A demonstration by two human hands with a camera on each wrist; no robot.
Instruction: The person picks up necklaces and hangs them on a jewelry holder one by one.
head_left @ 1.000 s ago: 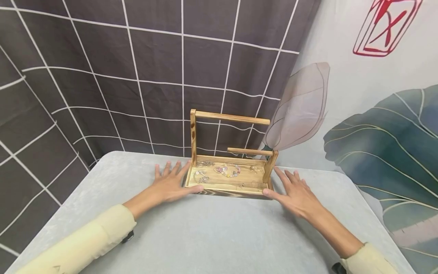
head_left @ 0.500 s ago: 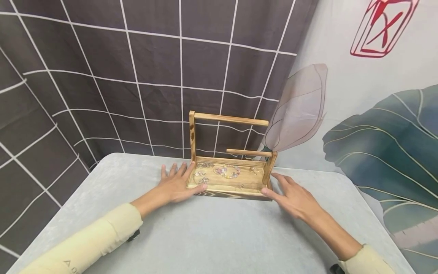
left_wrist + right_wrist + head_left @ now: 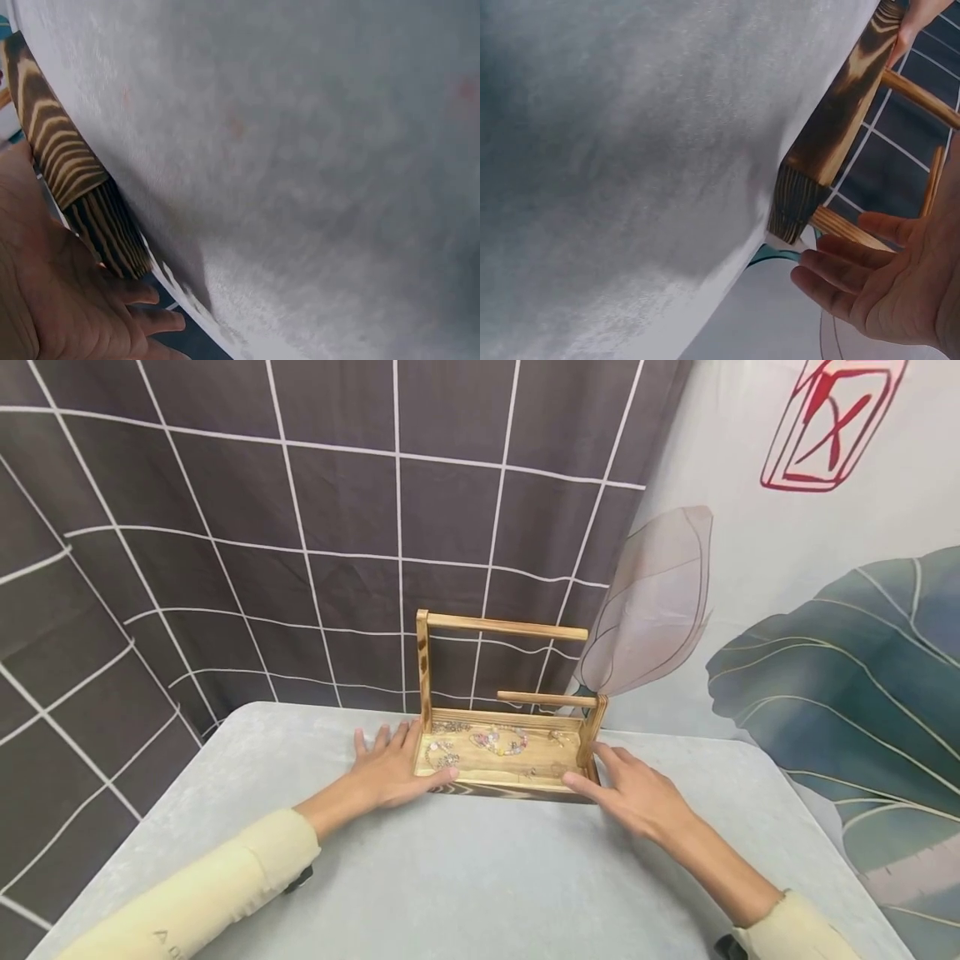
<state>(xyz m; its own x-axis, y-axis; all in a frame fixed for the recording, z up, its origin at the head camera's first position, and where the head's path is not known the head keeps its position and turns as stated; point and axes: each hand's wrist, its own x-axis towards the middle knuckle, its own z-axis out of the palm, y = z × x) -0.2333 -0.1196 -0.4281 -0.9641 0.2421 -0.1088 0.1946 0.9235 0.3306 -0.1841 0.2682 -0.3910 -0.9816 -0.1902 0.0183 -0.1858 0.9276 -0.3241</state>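
Fingers straight & spread; left hand (image 3: 390, 770) w/ thumb on the wooden stand (image 3: 501, 766) front-left corner, right hand (image 3: 637, 792) by its right end, frame center. Stand sat mid-table (image 3: 465, 868). Risk: uneven push could tip it, spilling the bracelets (image 3: 498, 739) from the tray.

Right hand (image 3: 900, 292): fingers extended, relaxed, just beside the scorched corner of the wooden tray (image 3: 832, 127). Tray rests on the grey table (image 3: 630, 150).
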